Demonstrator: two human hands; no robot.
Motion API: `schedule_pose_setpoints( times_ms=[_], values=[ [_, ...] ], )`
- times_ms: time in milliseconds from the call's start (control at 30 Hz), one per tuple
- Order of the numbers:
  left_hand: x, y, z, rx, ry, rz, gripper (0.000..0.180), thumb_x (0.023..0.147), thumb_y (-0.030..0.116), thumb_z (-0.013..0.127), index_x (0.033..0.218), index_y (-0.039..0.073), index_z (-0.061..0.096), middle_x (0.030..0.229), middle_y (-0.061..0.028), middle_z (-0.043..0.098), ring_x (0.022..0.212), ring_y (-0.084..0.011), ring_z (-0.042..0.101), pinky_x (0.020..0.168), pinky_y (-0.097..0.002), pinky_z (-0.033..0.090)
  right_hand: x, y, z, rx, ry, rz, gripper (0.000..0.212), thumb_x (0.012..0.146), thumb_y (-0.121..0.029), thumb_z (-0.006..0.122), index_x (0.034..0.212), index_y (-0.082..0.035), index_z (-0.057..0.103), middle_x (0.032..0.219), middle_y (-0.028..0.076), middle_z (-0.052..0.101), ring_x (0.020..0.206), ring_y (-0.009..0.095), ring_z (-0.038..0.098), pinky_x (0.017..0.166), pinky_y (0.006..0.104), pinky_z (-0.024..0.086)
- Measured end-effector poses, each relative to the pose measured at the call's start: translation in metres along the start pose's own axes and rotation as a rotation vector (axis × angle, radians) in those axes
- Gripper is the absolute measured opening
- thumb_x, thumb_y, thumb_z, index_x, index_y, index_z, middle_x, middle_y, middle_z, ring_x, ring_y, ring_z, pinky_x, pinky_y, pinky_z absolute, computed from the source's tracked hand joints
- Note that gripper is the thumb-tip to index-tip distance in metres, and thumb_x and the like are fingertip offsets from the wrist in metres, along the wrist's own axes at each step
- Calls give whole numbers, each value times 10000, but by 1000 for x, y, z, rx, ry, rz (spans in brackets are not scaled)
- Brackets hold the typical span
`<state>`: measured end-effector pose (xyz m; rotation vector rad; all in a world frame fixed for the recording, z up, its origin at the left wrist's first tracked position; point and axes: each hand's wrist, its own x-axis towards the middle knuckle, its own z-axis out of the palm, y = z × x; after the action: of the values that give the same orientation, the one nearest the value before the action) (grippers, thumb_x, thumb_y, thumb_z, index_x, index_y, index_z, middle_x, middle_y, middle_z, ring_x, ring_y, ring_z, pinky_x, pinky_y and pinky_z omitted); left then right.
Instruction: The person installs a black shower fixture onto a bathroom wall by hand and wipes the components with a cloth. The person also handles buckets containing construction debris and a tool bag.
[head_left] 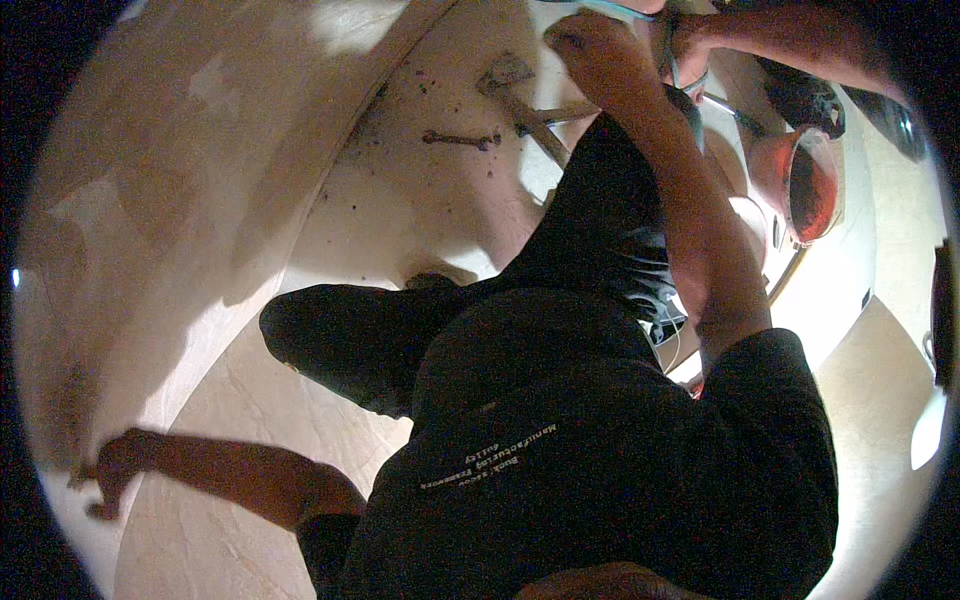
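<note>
My right hand [597, 50] is closed in a loose fist at the top, above my bent knee. Whatever it may hold is hidden by its fingers. A thin teal cord [625, 8] runs just beyond it. At the far left, my left hand [120, 462] reaches out low beside the pale slab-like surface [130, 330], thumb and fingers apart, with nothing clear in it. Nearest to my right hand lies a tool with a broad flat head [507, 74] and a wooden handle. A double-ended wrench [460, 140] lies left of it on the dusty floor.
Another person's forearm [800, 45] comes in from the upper right, close to my right hand. A bucket with a reddish inside [812, 190] stands tilted at the right. Dark crumbs dot the floor around the wrench. Strong light falls on the floor [830, 290] at the right.
</note>
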<state>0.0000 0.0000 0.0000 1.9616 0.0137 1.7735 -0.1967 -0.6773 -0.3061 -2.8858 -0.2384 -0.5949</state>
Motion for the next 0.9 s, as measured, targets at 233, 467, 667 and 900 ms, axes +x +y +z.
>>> schedule_pose_setpoints(
  times_ms=[233,467,667,900],
  values=[
    [-44,2,32,29,-30,83,681,979,395,529,1524,184,177,1532,-196,320,1323,-399,429,1040,-667,324,-20,-21,137,307,-623,461,233,815,-216,599,871,-9,691,881,192,680,832,392,667,793,492,545],
    [-71,-1,38,90,-89,163,630,993,394,478,1497,121,217,1519,-218,319,1338,-411,396,1064,-645,302,-70,-76,195,130,-823,194,209,815,-154,600,953,-10,663,877,197,675,904,373,647,810,483,527],
    [-86,8,27,143,-78,207,601,1005,394,434,1475,67,251,1508,-237,319,1351,-422,367,1085,-626,283,-68,-107,174,-46,-779,-47,127,799,-128,599,891,-70,664,901,144,681,862,307,652,856,452,496],
    [-101,27,35,156,-93,238,587,1019,394,382,1448,4,290,1495,-258,319,1367,-434,333,1110,-604,262,-63,-106,164,-71,-787,-94,97,822,-141,571,859,-99,650,887,119,680,863,260,659,830,419,486]
  ],
)
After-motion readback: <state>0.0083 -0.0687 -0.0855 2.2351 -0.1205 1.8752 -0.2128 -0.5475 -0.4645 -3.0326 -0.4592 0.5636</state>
